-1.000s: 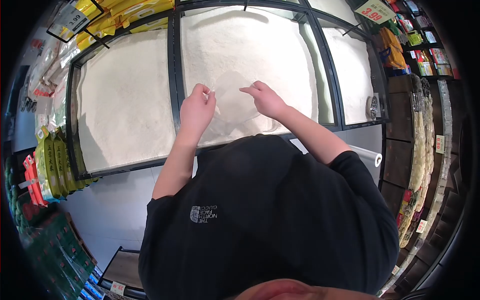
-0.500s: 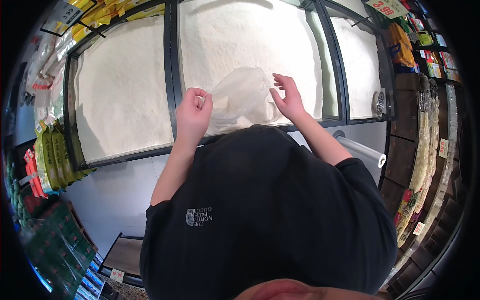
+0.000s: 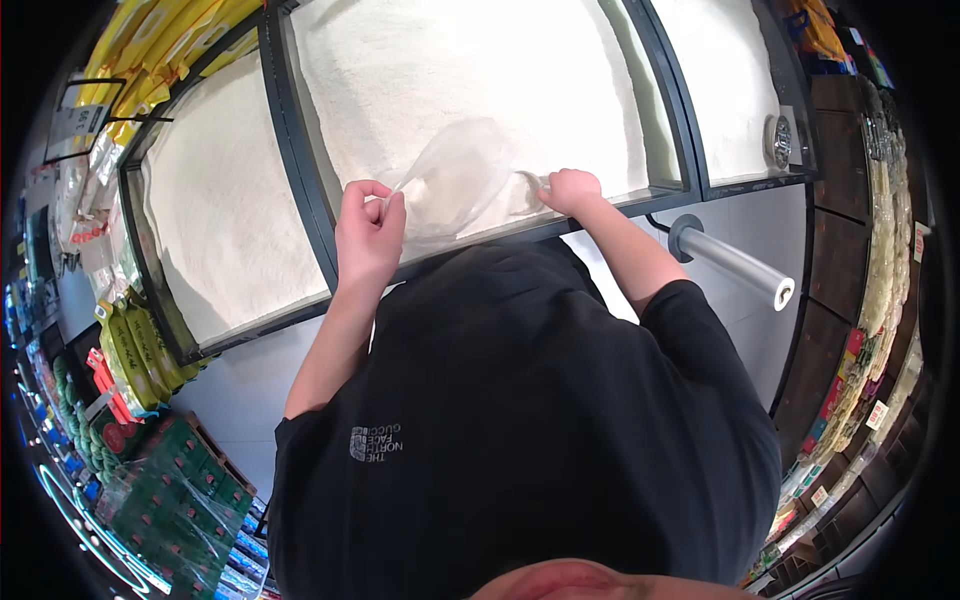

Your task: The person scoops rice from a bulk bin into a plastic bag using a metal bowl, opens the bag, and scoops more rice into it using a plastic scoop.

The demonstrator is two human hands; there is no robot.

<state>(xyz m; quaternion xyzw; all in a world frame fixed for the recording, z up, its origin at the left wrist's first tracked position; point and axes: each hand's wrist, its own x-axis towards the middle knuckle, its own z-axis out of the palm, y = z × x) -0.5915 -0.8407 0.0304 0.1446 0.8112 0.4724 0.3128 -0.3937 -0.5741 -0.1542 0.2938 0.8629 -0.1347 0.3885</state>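
Observation:
My left hand point(image 3: 368, 232) pinches the edge of a thin, clear plastic bag point(image 3: 455, 170) between thumb and fingers. The bag hangs puffed out to the right over the middle bin, low above its white, rice-like contents point(image 3: 470, 70). My right hand point(image 3: 573, 192) is closed on the handle of a scoop point(image 3: 525, 195) lying at the front of that bin. Part of the scoop sits behind or beside the bag, so its full shape is hard to make out.
Black frames point(image 3: 298, 150) divide the bins. Another scoop point(image 3: 778, 140) rests in the right bin. A plastic bag roll point(image 3: 740, 268) sticks out at front right. Yellow packages point(image 3: 150, 50) and green rice bags point(image 3: 140, 350) stand left; shelves of packaged goods line the right.
My right hand went from open, fingers apart, to closed on the scoop's handle. My left hand still pinches the bag. The view has turned, tilting the bins.

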